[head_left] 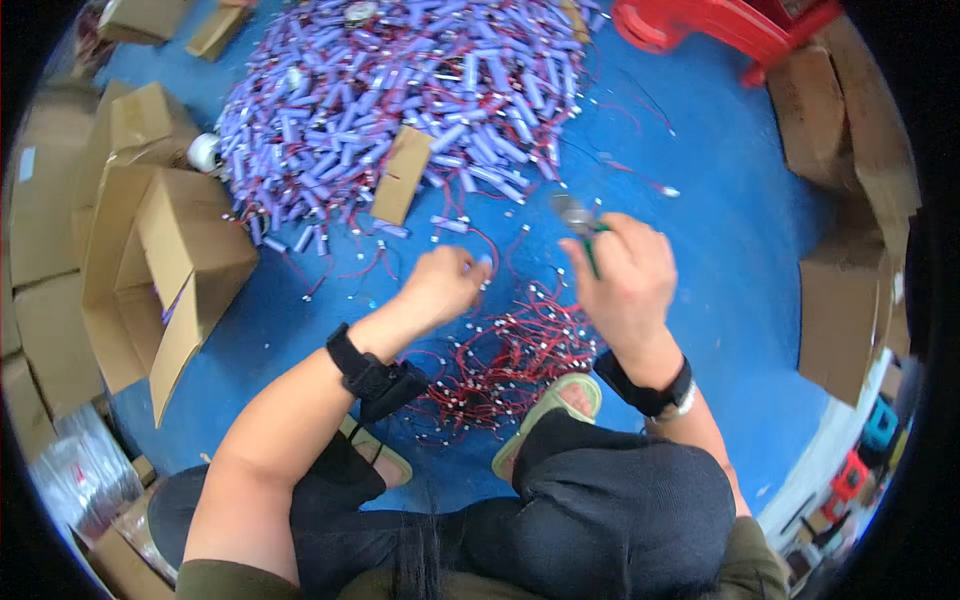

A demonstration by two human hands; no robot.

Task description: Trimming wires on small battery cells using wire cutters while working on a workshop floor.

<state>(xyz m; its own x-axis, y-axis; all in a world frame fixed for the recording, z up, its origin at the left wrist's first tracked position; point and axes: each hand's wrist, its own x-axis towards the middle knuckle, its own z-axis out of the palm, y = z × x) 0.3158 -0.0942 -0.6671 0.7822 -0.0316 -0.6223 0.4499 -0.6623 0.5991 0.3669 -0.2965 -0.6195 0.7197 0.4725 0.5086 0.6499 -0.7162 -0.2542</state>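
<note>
My left hand (442, 284) is closed in a pinch over the blue floor. Between its fingertips is a thin red wire (491, 246) with a small pale end; the fingers partly hide it. To its right, my right hand (632, 278) is closed round green-handled cutting pliers (572, 212), whose metal head is blurred and points up and left. Below and between both hands lies a tangled heap of red and black wires with small white connectors (515, 355). Beyond the hands spreads a large pile of purple cylindrical battery cells (400, 100) with red leads.
An open cardboard box (215, 235) stands left of the cells, and a cardboard strip (403, 175) lies on them. More cardboard (845, 310) stands at the right. A red plastic stool-like thing (720, 25) is at the far right. My sandalled feet (560, 400) flank the wire heap.
</note>
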